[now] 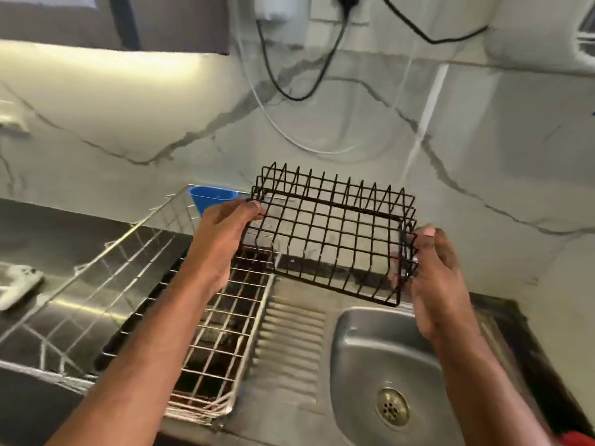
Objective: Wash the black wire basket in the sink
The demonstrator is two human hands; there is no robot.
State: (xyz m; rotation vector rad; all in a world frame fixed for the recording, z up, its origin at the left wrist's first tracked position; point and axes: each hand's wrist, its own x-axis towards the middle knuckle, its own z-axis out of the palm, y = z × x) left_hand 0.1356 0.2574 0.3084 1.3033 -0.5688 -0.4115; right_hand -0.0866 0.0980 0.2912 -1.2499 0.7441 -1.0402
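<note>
The black wire basket [328, 233] is held up in the air above the draining board, tilted with its open side toward me. My left hand [222, 239] grips its left rim, thumb over the top wire. My right hand [434, 272] holds its right end wall, fingers curled round the wires. The steel sink [363, 358] lies below and to the right, its drain [392, 407] visible and the bowl dry-looking.
A large silver wire dish rack [154, 284] stands left of the sink on the dark counter, with a blue cup [211, 197] at its far corner. A white object [19, 281] lies at far left. Cables hang on the marbled wall [322, 107].
</note>
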